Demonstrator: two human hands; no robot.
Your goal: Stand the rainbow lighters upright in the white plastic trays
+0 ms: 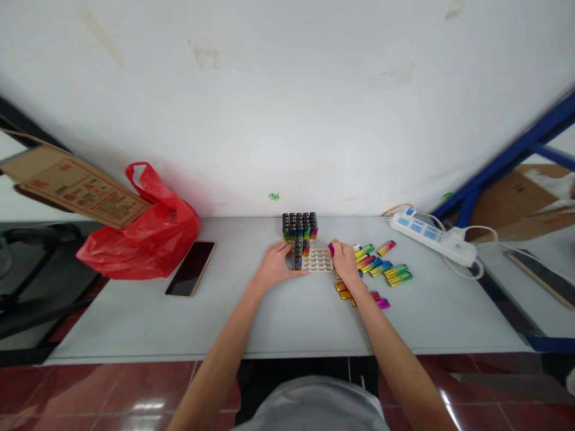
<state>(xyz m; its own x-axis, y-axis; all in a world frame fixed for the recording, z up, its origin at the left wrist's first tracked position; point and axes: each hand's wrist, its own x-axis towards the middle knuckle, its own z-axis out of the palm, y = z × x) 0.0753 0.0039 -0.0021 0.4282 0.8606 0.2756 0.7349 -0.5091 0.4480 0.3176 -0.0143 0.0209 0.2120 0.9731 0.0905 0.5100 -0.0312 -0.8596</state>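
A pale tray (320, 261) with rows of round holes lies between my hands, several upright lighters (298, 254) standing at its left end. My left hand (275, 264) holds the tray's left side, thumb along the near edge and fingers at the far corner. Between the fingertips of my right hand (344, 260) is a purple lighter (331, 248), at the tray's right end. Behind the tray stands a block of upright lighters (299, 227) with black tops. Loose colourful lighters (398, 274) lie around and right of my right hand.
A red plastic bag (148, 239) and a cardboard box (85, 185) are at the left, beside a dark phone (191, 268). A white power strip (431, 236) with cables lies at the right, near a blue metal frame (507, 157). A wall rises behind the table (215, 323).
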